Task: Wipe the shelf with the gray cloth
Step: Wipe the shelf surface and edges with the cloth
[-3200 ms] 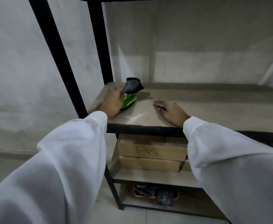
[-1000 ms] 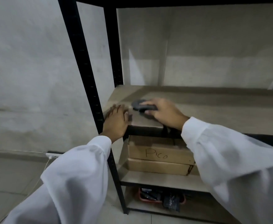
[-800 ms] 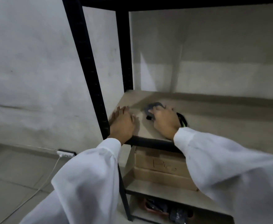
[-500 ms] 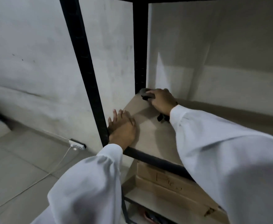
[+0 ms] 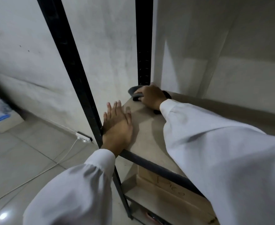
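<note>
The gray cloth lies bunched in the far left corner of the shelf, right at the foot of the black rear post. Our right hand covers most of it, fingers curled down over the folds and pressing them to the board; dark bits of the cloth stick out beyond the fingertips and beside the wrist. Our left hand rests flat on the shelf near its front left edge, fingers straight and slightly spread, holding nothing, with its outer side against the black front post. Both arms wear white sleeves.

Under this board, on the lower shelf, sits a closed cardboard box with handwriting on its side; we cannot see what is inside it. Lower down, something dark and reddish shows at the picture's edge, too cut off to identify.

To the left of the rack, a white power strip lies on the tiled floor against the wall, and its white cable trails across the tiles.
</note>
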